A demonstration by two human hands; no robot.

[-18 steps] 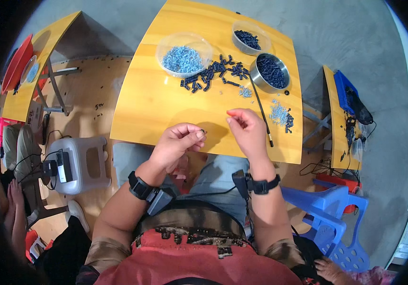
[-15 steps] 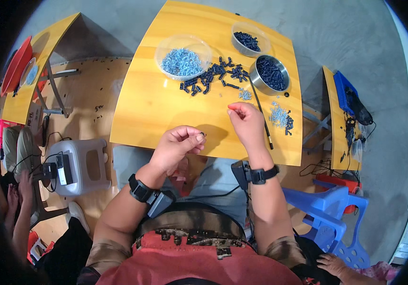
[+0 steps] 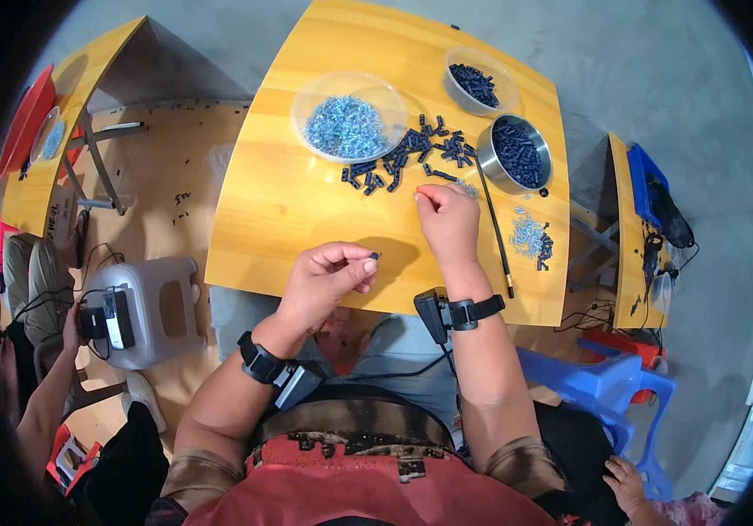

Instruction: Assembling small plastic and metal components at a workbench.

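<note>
Pinching a small dark piece [image 3: 374,256] between thumb and forefinger, the left hand [image 3: 328,276] is over the near edge of the yellow worktop [image 3: 280,210]. Beyond it is a clear tub [image 3: 395,98] of pale-blue bits [image 3: 346,125], with a loose spread of dark tubes [image 3: 408,149] to its right. Next comes the right hand [image 3: 451,223], its grip pressed together at thumb and forefinger; whether it holds anything cannot be told. Farther right, a second tub [image 3: 470,102] of dark tubes is at the back; a black stick [image 3: 496,232] lies lengthwise beside a steel bowl [image 3: 487,153] of the same tubes. Nearer, loose blue bits lie scattered.
</note>
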